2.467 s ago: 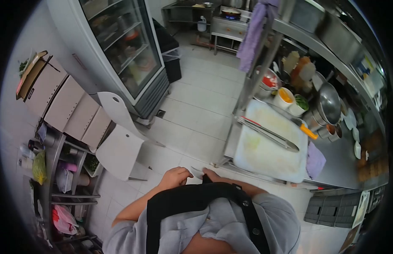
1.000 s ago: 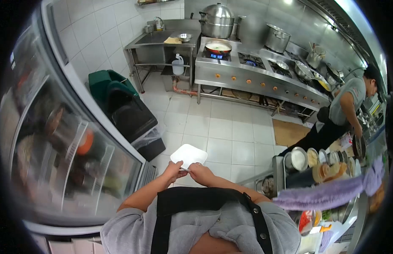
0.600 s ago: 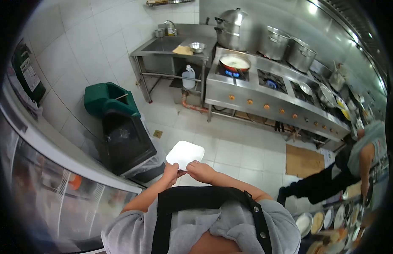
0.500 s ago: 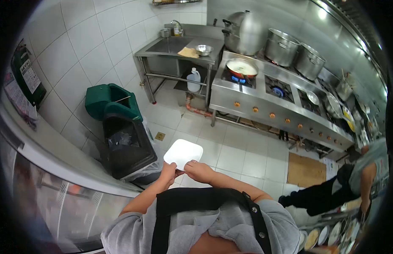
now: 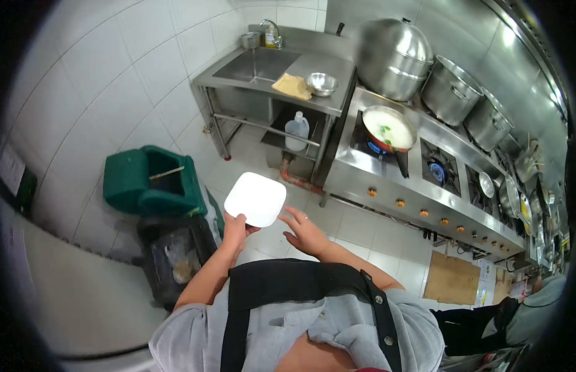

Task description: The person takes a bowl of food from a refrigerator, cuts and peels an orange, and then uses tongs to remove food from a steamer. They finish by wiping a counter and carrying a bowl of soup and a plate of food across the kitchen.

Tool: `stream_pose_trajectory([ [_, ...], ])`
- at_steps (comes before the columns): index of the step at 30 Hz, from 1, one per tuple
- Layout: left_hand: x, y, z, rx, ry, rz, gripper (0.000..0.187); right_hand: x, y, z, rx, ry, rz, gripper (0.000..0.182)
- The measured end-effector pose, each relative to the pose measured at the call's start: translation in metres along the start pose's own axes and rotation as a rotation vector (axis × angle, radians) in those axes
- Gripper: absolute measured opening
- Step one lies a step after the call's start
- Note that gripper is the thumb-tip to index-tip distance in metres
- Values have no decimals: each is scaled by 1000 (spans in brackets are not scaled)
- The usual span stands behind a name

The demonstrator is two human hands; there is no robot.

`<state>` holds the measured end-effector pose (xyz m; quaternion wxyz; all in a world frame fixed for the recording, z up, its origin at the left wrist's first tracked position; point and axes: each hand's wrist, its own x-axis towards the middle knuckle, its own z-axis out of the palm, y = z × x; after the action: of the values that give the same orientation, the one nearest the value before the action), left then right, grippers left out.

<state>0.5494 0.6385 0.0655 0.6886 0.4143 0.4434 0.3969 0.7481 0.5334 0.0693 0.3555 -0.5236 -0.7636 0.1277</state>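
**Holding a white dish near a stove**

Pinching the dish's near edge in the left hand, with thumb on top, in front of the stove and to its left. Spreading the fingers of the right hand just beside the dish; cannot tell whether touching. Facing a red-sided pan of white contents on the stove's near left burner, with metal pots at the stove's back and a sink counter left of the stove.
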Motion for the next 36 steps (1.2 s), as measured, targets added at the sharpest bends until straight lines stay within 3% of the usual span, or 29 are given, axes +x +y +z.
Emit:
stream_pose_trajectory([
  [15,292,133,93,60,-37,127,44,201,216,-66,-71,159,175,43],
  [18,335,165,124,-1,14,200,42,242,259,-90,-177,237,279,44],
  [25,458,218,177,75,-225,159,52,305,323,-137,-290,297,415,51],
  [27,502,220,202,92,-118,147,56,313,334,-146,-290,303,524,57],
  [29,549,221,221,90,-133,136,63,321,345,-154,-278,397,645,59],
  [34,681,207,265,38,-240,11,51,326,409,-142,-32,771,944,81],
  [36,726,201,282,33,-308,-44,50,327,439,-138,183,840,1055,76],
])
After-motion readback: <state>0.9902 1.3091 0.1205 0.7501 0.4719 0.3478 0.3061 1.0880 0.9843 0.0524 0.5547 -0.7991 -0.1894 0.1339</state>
